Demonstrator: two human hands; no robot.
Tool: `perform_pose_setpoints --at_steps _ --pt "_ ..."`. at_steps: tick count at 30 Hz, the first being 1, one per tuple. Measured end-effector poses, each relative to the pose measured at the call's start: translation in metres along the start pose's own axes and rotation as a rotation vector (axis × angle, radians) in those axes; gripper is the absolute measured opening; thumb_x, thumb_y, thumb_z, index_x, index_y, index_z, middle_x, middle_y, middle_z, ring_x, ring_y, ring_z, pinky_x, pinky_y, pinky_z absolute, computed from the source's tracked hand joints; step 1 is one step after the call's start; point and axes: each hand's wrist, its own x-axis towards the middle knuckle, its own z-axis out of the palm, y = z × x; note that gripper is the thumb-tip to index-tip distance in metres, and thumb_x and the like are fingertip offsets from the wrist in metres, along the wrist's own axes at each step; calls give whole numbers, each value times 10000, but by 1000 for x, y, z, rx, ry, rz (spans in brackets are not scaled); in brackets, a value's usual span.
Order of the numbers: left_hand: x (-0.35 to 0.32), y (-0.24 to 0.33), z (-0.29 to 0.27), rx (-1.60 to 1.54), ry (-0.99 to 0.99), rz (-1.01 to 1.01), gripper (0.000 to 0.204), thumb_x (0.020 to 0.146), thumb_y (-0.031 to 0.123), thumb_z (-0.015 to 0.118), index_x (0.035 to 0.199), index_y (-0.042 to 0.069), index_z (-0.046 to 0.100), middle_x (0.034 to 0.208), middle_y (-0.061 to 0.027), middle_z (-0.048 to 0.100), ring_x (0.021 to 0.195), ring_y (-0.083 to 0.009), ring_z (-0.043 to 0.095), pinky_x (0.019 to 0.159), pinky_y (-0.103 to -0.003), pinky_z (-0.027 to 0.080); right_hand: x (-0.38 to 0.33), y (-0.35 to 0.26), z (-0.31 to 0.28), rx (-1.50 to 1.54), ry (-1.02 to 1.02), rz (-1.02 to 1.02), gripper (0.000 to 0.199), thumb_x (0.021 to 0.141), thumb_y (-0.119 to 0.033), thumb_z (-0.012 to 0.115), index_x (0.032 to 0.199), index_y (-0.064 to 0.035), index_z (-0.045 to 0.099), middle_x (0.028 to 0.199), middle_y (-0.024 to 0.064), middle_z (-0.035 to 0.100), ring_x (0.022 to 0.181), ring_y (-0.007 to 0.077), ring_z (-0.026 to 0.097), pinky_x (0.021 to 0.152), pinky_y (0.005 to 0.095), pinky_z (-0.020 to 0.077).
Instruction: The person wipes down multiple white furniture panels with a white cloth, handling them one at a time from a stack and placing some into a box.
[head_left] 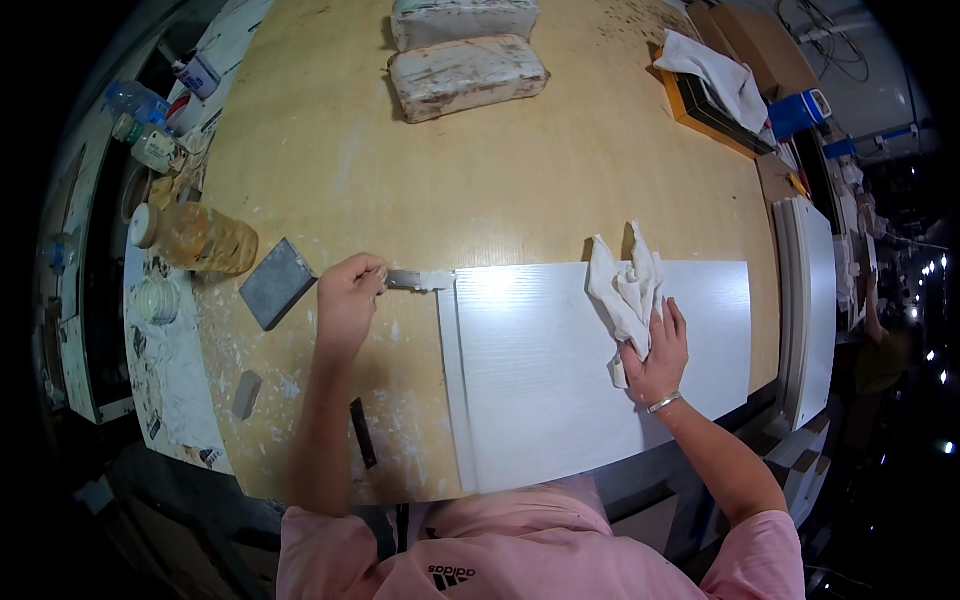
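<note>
My left hand (347, 300) is closed round a putty knife (405, 280) whose blade carries white paste. The blade's tip meets the far left corner of a white panel (560, 400) lying flat on the table. On the panel's right half, my right hand (657, 355) presses down on a crumpled white cloth (628, 290), its fingers bent over the cloth's near part. A narrow white strip (458, 400) runs along the panel's left edge. Close to my left hand lies a dark grey block (278, 284), and a thin dark strip (362, 433) rests beside my left forearm.
Two wrapped blocks (470, 77) stand at the far side of the wooden table (350, 150). Left are a jar of amber liquid (205, 238), a small grey block (246, 394) and several bottles (150, 140). A box with a cloth (715, 115) and stacked white panels (805, 310) occupy the right.
</note>
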Motion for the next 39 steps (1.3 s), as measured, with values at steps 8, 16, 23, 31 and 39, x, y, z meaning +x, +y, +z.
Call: perform_pose_setpoints --at_steps 8,16,23,31,39 --pt "-1 -1 -1 -10 -17 -14 103 862 -18 550 879 -16 652 669 14 531 537 -29 403 467 -213 295 0 0 1 4 -6 -3 608 739 -219 634 1286 24 526 1301 267 519 1255 498 418 1024 535 393" --pt "-1 -5 -2 -23 -24 19 100 856 -25 544 870 -19 643 672 15 529 539 -27 394 462 -215 284 0 0 1 2 -1 0 608 724 -223 663 1254 48 538 1301 268 519 1244 500 429 1014 537 400" --pt "-3 1 1 -30 -17 10 113 831 -47 527 860 -31 635 675 10 532 539 -30 387 459 -213 275 -1 2 3 -8 19 -11 593 717 -225 687 1220 60 551 1291 272 522 1236 500 440 1004 538 410" --pt "-6 -3 -5 -63 -16 -8 112 825 -48 527 834 -22 635 667 12 528 533 -26 383 455 -216 265 -3 1 2 -12 9 3 589 743 -231 654 1255 37 540 1299 266 524 1251 492 428 1017 532 401" --pt "-13 -3 -6 -23 41 34 110 908 32 565 851 5 655 672 31 533 519 -17 378 461 -194 271 -4 3 6 -19 24 -2 587 738 -237 668 1248 28 545 1282 262 541 1234 495 444 1010 530 405"
